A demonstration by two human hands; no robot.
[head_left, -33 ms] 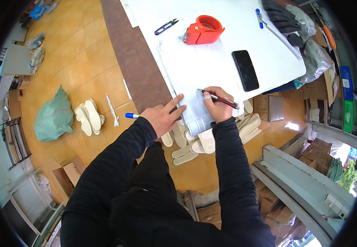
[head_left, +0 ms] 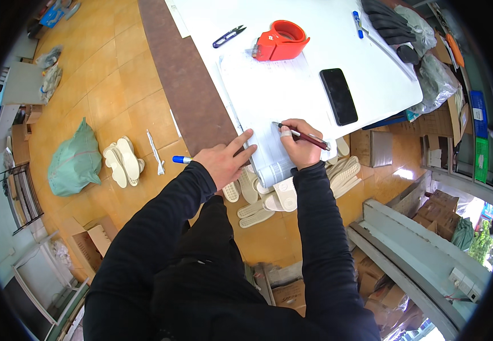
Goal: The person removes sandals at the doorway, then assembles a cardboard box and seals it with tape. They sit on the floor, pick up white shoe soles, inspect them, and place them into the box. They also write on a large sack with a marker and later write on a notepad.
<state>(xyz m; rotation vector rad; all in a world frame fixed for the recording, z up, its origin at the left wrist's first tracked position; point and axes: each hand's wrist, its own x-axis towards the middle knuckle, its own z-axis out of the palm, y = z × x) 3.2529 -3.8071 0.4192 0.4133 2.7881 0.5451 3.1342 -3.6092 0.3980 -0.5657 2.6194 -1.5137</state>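
Note:
My right hand [head_left: 302, 149] is closed round a dark red pen [head_left: 309, 138], its tip on the white paper of an open notebook [head_left: 270, 149]. Fingers spread, my left hand [head_left: 224, 162] rests at the notebook's left edge and holds nothing. The page's near end curls over the table edge. Beyond the pages stands a red tape dispenser [head_left: 282, 42], with small dark thread snips [head_left: 229, 36] to its left. A black phone [head_left: 339, 97] lies right of the paper. A blue-capped marker [head_left: 181, 159] shows beside my left wrist.
Cream shoe soles [head_left: 283, 196] lie on the floor below the table edge, with more soles [head_left: 123, 161] near a green sack [head_left: 76, 160] at left. Black gloves [head_left: 391, 23] and another blue marker [head_left: 358, 25] are at the table's far right. Cardboard boxes [head_left: 435, 213] stand at right.

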